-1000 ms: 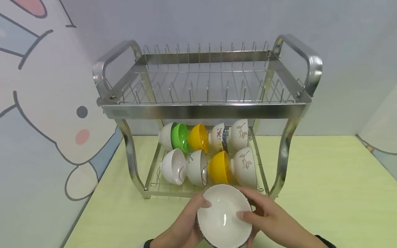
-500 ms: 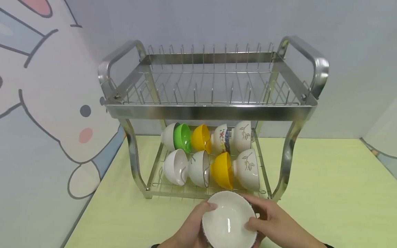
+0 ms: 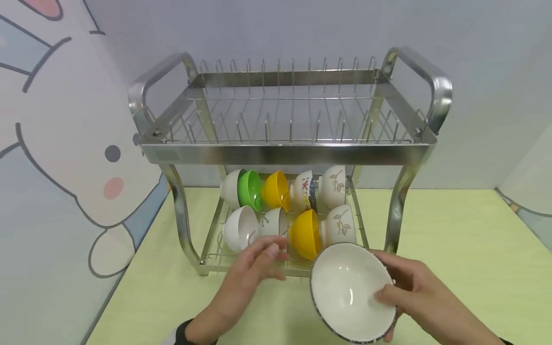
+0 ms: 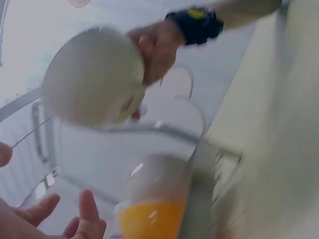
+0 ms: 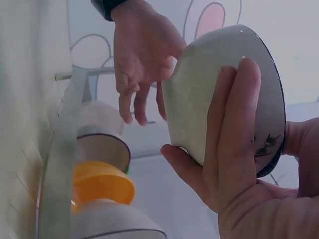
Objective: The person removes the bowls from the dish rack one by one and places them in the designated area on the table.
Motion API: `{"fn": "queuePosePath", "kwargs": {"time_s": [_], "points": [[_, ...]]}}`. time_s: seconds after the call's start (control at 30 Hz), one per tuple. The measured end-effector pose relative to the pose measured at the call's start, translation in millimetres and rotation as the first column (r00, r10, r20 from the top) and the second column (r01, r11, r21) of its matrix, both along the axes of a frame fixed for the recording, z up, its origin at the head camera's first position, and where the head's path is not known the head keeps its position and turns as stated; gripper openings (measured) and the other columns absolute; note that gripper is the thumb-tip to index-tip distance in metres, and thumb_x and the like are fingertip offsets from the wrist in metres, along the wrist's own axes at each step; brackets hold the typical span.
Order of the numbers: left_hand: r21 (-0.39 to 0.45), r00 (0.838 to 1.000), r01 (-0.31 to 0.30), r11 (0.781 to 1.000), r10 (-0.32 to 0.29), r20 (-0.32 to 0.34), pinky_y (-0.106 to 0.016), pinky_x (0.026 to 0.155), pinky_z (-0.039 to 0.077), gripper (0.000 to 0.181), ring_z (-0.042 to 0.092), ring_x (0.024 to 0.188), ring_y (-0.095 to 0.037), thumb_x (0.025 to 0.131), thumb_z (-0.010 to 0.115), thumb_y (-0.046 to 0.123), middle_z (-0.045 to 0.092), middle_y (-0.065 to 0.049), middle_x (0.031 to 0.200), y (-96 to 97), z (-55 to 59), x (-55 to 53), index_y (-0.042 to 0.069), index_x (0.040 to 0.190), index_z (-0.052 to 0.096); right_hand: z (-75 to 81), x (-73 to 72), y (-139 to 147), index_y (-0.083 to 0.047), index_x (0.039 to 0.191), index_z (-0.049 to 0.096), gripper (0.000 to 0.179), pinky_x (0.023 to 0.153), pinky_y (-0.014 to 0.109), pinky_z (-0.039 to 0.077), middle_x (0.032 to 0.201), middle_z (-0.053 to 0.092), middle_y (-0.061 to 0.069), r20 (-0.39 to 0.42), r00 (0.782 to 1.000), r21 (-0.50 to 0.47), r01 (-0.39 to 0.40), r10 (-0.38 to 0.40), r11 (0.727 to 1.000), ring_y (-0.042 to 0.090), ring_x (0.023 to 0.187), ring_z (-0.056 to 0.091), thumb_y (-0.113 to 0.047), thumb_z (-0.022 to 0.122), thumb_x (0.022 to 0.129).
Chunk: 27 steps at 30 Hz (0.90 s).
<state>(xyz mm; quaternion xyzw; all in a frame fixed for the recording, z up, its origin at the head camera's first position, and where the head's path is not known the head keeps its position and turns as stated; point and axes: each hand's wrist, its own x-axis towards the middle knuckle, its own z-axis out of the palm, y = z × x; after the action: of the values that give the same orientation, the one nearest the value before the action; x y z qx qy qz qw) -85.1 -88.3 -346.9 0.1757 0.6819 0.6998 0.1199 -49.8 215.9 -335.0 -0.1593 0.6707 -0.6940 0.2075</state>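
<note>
White ceramic bowl with dark speckled rim (image 3: pixel 351 292) gripped in right hand (image 3: pixel 416 294), thumb inside; left hand (image 3: pixel 252 268) fingers loosely apart, empty, by steel two-tier dish rack (image 3: pixel 284 153).

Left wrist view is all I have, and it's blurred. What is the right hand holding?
Observer: The right hand holds a white bowl with a dark rim, thumb inside it.
Operator: Where is the left hand?
Observer: The left hand hovers, fingers relaxed, before the lower shelf of the rack.
Operator: What is on that shelf?
Observer: Two rows of bowls on their sides, including a green bowl.
</note>
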Motion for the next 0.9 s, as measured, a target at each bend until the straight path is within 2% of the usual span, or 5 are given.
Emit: {"fn": "queuePosePath", "kwargs": {"time_s": [0.13,0.3,0.37,0.7,0.9], "points": [[-0.178,0.950,-0.225,0.958,0.175,-0.258,-0.048,0.084,0.050,0.025,0.056,0.097,-0.026,0.096,0.055,0.023,0.054,-0.010,0.120,-22.0,1.9,-19.1,0.014,0.120,0.055,9.1,2.4,28.0,-0.008,0.142,0.037,0.055,0.048,0.049,0.057,0.120,0.057,0.015,-0.032,0.999,-0.058,0.002,-0.004,0.998,0.047,0.074,0.060,0.014,0.043,0.092],[-0.299,0.758,-0.500,0.813,0.243,-0.606,-0.049,0.090,0.045,0.037,0.043,0.115,-0.020,0.092,0.062,0.024,0.045,-0.008,0.128,-44.2,-8.6,-43.2,0.015,0.126,0.051,14.9,4.9,65.3,-0.008,0.142,0.038,0.061,0.042,0.044,0.056,0.120,0.059,0.010,-0.115,0.988,-0.103,0.087,-0.099,0.991,0.045,0.067,0.061,0.023,0.035,0.089],[-0.326,0.717,-0.559,0.762,0.248,-0.651,-0.051,0.091,0.043,0.041,0.041,0.117,-0.023,0.091,0.062,0.025,0.043,-0.011,0.131,-49.3,-13.4,-50.6,0.013,0.128,0.050,13.7,5.2,81.6,-0.009,0.141,0.040,0.065,0.040,0.042,0.056,0.118,0.060,0.008,-0.137,0.978,-0.124,0.144,-0.160,0.982,0.041,0.065,0.062,0.026,0.032,0.087],[-0.518,0.820,-0.543,0.661,0.284,-0.496,-0.061,0.091,0.039,0.068,0.034,0.118,-0.034,0.090,0.055,0.048,0.030,-0.022,0.138,-60.9,-42.5,-72.1,0.003,0.138,0.035,2.5,-10.2,153.0,-0.020,0.136,0.049,0.069,0.032,0.034,0.052,0.092,0.068,0.010,-0.025,0.920,-0.137,0.384,-0.390,0.913,0.036,0.047,0.060,0.023,0.027,0.087],[-0.543,0.862,-0.493,0.680,0.298,-0.410,-0.060,0.092,0.041,0.085,0.039,0.120,-0.035,0.088,0.052,0.058,0.031,-0.023,0.144,-65.9,-53.4,-82.4,0.003,0.145,0.022,-10.3,-27.3,178.5,-0.014,0.133,0.052,0.067,0.039,0.031,0.055,0.091,0.069,0.015,0.025,0.930,-0.328,0.354,-0.367,0.876,0.036,0.050,0.062,0.022,0.018,0.089]]}}
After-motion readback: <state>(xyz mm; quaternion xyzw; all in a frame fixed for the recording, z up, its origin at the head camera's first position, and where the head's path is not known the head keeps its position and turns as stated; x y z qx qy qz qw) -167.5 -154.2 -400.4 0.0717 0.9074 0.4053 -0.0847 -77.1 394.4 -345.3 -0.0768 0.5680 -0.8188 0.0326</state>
